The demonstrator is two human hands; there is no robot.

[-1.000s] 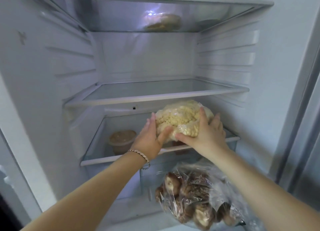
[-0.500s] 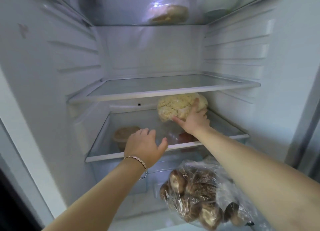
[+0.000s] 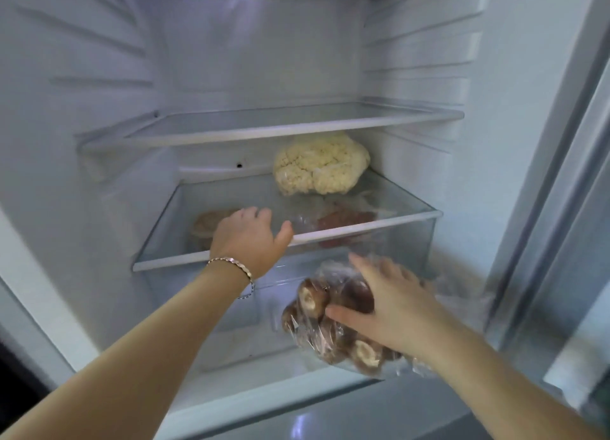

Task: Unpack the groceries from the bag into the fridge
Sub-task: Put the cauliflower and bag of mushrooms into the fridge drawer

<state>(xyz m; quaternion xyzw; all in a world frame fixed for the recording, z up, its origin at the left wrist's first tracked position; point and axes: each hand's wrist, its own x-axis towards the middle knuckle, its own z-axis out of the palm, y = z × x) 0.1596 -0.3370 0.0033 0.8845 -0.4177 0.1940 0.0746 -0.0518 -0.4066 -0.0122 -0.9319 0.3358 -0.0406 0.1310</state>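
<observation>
Cauliflower (image 3: 320,165) sits on lower glass shelf (image 3: 379,224), back right, untouched by either hand. Left hand (image 3: 247,238) rests on the shelf's front edge, fingers relaxed. Right hand (image 3: 392,304) lies spread, fingers straight, on bag of mushrooms (image 3: 310,307) below.

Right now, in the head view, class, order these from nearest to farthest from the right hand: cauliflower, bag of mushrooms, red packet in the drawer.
1. Bag of mushrooms, under the right hand, low right.
2. Red packet, in the drawer beneath the glass shelf.
3. Cauliflower, on that shelf, towards the back.
</observation>
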